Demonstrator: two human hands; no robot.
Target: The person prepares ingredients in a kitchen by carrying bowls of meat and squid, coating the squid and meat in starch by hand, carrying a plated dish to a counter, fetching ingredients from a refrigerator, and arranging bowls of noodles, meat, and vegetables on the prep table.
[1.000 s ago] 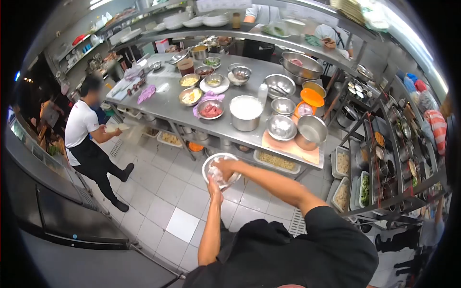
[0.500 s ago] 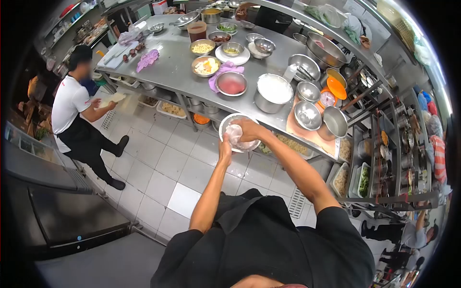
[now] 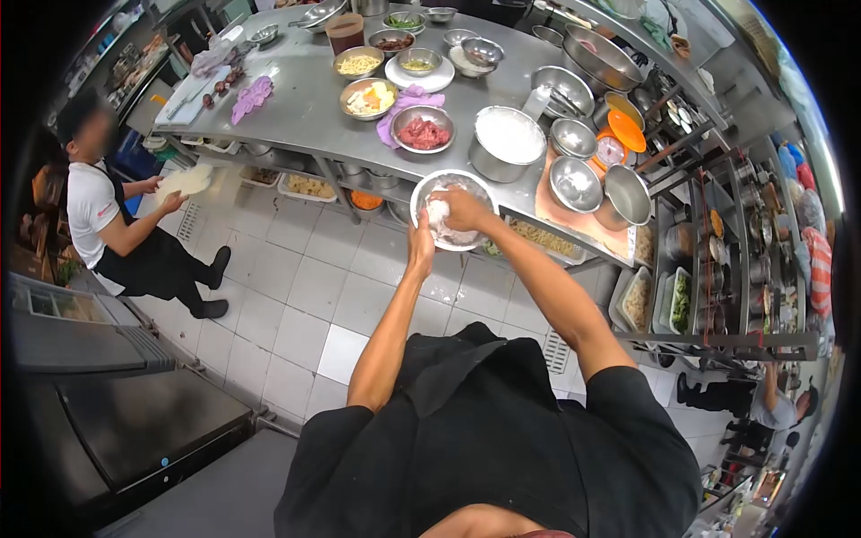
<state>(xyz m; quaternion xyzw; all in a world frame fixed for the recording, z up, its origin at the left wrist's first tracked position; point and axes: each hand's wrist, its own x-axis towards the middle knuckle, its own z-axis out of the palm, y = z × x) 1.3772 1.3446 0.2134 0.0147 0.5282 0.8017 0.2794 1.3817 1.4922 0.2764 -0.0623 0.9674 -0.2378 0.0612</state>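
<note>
My left hand (image 3: 421,240) grips the near left rim of a round metal bowl (image 3: 489,193), its thumb at the edge. The bowl is tilted towards me, just off the counter's front edge. Inside it lies white, flour-like powder, with a white-coated lump (image 3: 439,212) at its left side. My right hand (image 3: 466,212) reaches into the bowl with fingers curled down beside the lump; what they hold is hidden. On the counter beyond sit a bowl of raw red meat (image 3: 424,134) and a large pot of white powder (image 3: 508,136).
A steel counter (image 3: 296,81) carries bowls of cut ingredients, purple cloths (image 3: 252,99) and a scale with an orange pan (image 3: 626,131). Empty steel bowls (image 3: 576,184) stand right. A co-worker (image 3: 117,206) at left holds a pale flat thing. Shelving (image 3: 717,341) is on the right.
My view has shifted, and the bowl with both hands sits nearer the counter. The white lump has moved off my left fingers towards my right hand. The co-worker's pale thing is lifted into fuller view.
</note>
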